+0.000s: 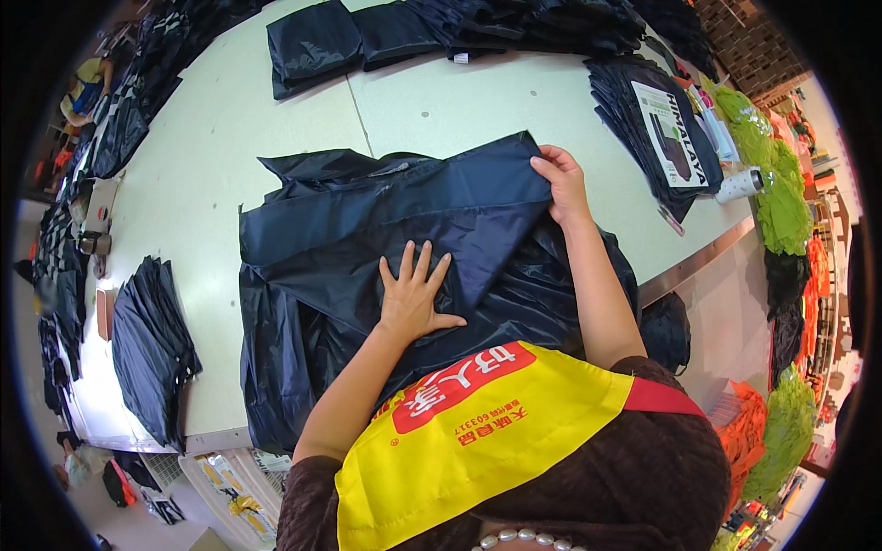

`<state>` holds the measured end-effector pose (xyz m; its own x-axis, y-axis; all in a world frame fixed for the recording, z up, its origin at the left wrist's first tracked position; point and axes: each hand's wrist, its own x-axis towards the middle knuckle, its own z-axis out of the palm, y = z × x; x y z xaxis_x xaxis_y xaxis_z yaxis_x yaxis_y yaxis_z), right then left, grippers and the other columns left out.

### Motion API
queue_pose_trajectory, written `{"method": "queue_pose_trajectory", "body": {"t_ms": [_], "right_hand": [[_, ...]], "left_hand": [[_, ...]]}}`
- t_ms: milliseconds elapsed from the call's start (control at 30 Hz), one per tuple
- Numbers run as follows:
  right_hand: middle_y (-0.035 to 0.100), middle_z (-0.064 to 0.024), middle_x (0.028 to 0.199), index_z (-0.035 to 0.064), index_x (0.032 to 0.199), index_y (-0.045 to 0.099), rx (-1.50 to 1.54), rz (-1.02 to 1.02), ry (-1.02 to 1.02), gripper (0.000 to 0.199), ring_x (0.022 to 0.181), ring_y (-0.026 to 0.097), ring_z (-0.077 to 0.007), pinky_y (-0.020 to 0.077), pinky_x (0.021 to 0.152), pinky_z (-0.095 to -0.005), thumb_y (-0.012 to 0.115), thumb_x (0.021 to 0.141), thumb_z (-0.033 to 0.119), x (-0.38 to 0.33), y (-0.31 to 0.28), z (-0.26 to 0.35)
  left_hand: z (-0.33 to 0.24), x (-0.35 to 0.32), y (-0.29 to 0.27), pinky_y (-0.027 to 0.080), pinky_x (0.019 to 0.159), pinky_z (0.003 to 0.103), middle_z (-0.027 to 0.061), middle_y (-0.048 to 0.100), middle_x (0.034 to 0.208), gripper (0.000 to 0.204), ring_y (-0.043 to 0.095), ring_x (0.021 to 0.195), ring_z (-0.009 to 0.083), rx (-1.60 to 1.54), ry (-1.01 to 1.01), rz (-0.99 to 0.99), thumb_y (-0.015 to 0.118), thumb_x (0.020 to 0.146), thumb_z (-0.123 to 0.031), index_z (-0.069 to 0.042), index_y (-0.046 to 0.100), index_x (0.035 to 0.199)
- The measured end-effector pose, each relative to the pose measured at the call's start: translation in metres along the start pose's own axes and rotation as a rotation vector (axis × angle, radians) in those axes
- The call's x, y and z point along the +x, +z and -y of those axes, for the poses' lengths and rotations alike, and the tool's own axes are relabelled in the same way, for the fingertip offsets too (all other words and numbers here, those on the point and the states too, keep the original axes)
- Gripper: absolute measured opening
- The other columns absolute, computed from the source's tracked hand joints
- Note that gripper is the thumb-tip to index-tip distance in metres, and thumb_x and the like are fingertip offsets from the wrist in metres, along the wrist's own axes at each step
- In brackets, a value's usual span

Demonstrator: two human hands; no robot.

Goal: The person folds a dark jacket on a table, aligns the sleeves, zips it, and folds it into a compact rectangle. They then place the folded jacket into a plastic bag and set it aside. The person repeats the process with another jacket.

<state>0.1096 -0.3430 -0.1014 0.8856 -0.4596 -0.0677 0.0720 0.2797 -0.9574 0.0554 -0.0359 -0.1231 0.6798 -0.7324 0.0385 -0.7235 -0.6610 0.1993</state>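
Note:
A dark navy nylon garment (404, 204) lies spread on the table in front of me, one wide panel folded across its upper part. My left hand (415, 292) rests flat on the cloth, fingers spread and holding nothing. At the panel's upper right corner, my right hand (562, 182) pinches the edge between thumb and fingers. The lower folds of the garment drape toward my yellow apron (487, 441) and over the table's near edge. Its full shape is hidden by the folds.
Folded dark garments (317, 46) line the table's far side. A stack with a printed card (666, 133) lies at the right, beside a white patterned cup (738, 185). Another dark pile (154, 349) sits at the left. Lime-green clothing (767, 174) is heaped past the right edge.

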Motion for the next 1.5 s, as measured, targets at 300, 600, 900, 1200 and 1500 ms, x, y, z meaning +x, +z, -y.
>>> {"method": "queue_pose_trajectory", "body": {"t_ms": [300,600,900,1200,1500], "right_hand": [[0.054,-0.0124,0.123,-0.0014,0.124,0.048,0.44,0.026,0.237,0.047,0.112,0.052,-0.0247,0.0378,0.099,-0.0369,0.063,0.086,0.022,-0.057,0.02,-0.044],[0.029,-0.0219,0.144,0.0036,0.139,0.034,-1.248,0.584,-0.652,0.066,0.134,0.026,-0.038,0.0218,0.106,-0.0517,0.048,0.075,-0.003,-0.109,0.133,-0.02],[0.038,-0.0189,0.139,0.0064,0.129,0.048,-1.521,0.76,-0.732,0.051,0.131,0.031,-0.035,0.0204,0.104,-0.0566,0.051,0.079,0.004,-0.111,0.129,-0.065],[0.04,-0.0148,0.138,0.0097,0.131,0.046,-1.496,0.78,-0.695,0.047,0.131,0.033,-0.0324,0.0216,0.105,-0.0549,0.052,0.084,0.014,-0.109,0.118,-0.076],[0.041,-0.0113,0.138,0.0104,0.129,0.048,-1.429,0.634,-0.807,0.052,0.129,0.034,-0.0332,0.0243,0.101,-0.0569,0.057,0.084,0.035,-0.105,0.127,-0.054]], "left_hand": [[-0.011,0.019,0.012,0.017,0.097,0.069,0.0188,0.032,0.143,0.109,0.023,0.135,0.0358,-0.127,-0.154,-0.127,0.057,0.054,-0.081,-0.013,0.04,0.138],[0.025,-0.019,-0.029,0.039,0.094,0.045,0.0161,0.057,0.114,0.037,0.05,0.111,0.0368,-0.43,-0.209,-0.563,0.071,0.073,-0.018,-0.003,0.06,0.104],[0.135,-0.064,-0.017,0.044,0.086,0.033,0.0182,0.053,0.117,0.068,0.053,0.105,0.0251,-1.106,-0.974,-0.99,0.074,0.073,-0.014,0.005,0.041,0.128],[0.071,-0.009,-0.051,0.051,0.068,0.034,0.007,0.056,0.104,0.045,0.058,0.082,0.0251,-0.05,-0.077,-0.495,0.056,0.071,0.001,-0.016,0.062,0.112],[0.074,0.005,-0.037,0.051,0.075,0.038,0.0118,0.06,0.109,0.043,0.057,0.097,0.0292,-0.341,-0.065,-0.165,0.055,0.073,-0.003,-0.008,0.058,0.116]]}}
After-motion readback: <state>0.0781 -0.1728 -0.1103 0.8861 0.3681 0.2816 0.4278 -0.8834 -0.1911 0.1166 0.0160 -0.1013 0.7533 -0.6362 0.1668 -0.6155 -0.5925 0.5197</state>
